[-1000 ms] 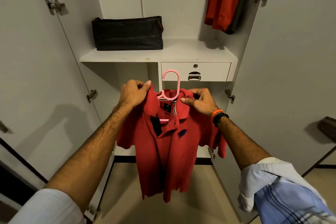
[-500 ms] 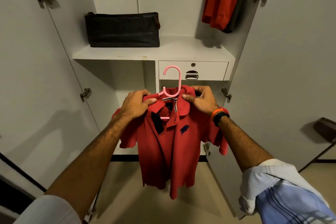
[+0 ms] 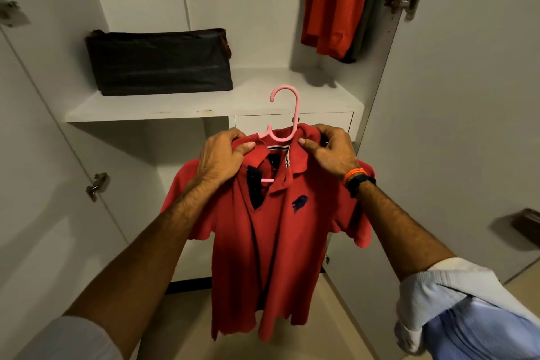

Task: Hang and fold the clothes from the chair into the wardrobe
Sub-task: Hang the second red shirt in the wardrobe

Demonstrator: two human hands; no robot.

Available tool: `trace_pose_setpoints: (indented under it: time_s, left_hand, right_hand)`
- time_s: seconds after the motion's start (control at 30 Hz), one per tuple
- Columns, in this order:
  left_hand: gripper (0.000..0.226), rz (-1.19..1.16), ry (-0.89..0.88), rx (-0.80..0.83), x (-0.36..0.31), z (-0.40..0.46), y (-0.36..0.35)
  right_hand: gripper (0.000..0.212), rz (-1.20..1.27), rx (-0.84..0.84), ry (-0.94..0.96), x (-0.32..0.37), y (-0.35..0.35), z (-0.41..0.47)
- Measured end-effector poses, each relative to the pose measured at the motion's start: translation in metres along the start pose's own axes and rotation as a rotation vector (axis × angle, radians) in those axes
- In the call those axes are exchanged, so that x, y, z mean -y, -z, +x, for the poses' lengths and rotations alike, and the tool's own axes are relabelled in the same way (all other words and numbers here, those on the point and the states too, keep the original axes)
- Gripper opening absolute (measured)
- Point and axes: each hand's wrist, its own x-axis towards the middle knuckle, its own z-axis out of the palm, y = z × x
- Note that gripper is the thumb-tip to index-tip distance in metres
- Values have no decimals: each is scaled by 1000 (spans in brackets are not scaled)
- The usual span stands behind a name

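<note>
A red polo shirt (image 3: 280,248) with a dark chest logo hangs on a pink plastic hanger (image 3: 285,114) in front of the open white wardrobe (image 3: 204,105). My left hand (image 3: 222,159) grips the shirt's left shoulder and collar. My right hand (image 3: 330,152) pinches the right side of the collar. The hanger's hook sticks up between my hands, at about the height of the shelf edge. The hanger's arms are hidden inside the shirt.
A black bag (image 3: 159,63) sits on the wardrobe shelf. Red and dark garments (image 3: 336,6) hang at the upper right inside. A small drawer (image 3: 321,123) lies under the shelf. Wardrobe doors (image 3: 467,126) stand open on both sides, with hinges (image 3: 404,4) protruding.
Both hands have lifted the shirt on its hanger upward and closer to the shelf. My left thumb now presses over the collar.
</note>
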Motion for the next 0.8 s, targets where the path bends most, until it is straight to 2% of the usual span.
trace_pose_setpoints:
  time_s: [0.6,0.8]
  left_hand:
    - [27,68,-19,-233,-21,277,-56]
    - [29,74,-13,-272,4,371,-79]
  right_hand:
    - [7,-66,-180,231,-47,-3,298]
    - [19,-152,-221,269,-67,-29,391]
